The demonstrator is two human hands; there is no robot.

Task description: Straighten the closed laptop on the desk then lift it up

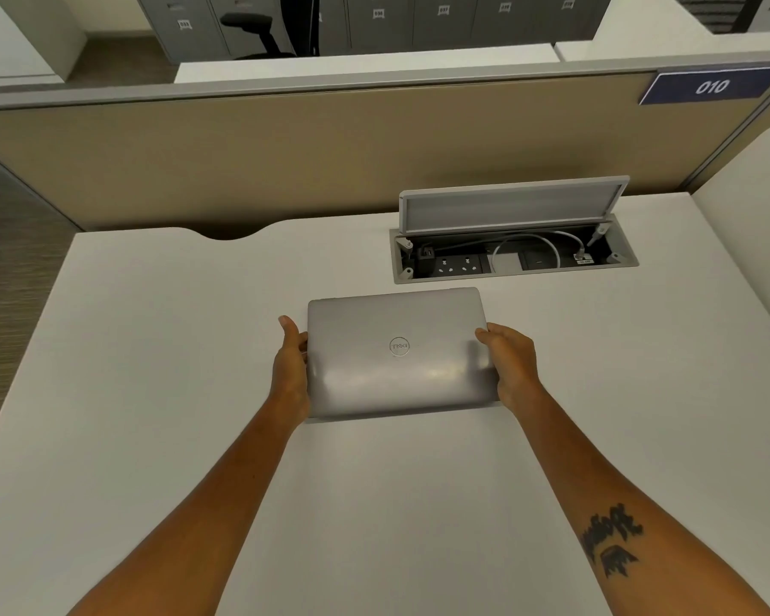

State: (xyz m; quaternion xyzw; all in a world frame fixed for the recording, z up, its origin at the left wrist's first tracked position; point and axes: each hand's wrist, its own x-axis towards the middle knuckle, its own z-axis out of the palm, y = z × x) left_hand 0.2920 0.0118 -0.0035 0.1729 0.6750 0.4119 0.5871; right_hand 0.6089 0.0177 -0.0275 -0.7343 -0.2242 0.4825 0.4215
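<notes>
A closed silver laptop (396, 353) with a round logo on its lid is near the middle of the white desk (152, 349). Its edges run nearly parallel to the desk's front. My left hand (291, 366) grips its left edge, thumb up beside the lid and fingers hidden under it. My right hand (510, 364) grips the right edge the same way, thumb on the lid's corner area. A thin shadow shows under the near edge; whether the laptop is off the desk I cannot tell.
Just behind the laptop an open cable well (514, 255) holds sockets and a white cable, its grey lid (512, 204) standing up. A tan partition (285, 157) with a "010" sign (712, 86) closes the desk's far side. A curved cutout (230, 233) marks the back edge.
</notes>
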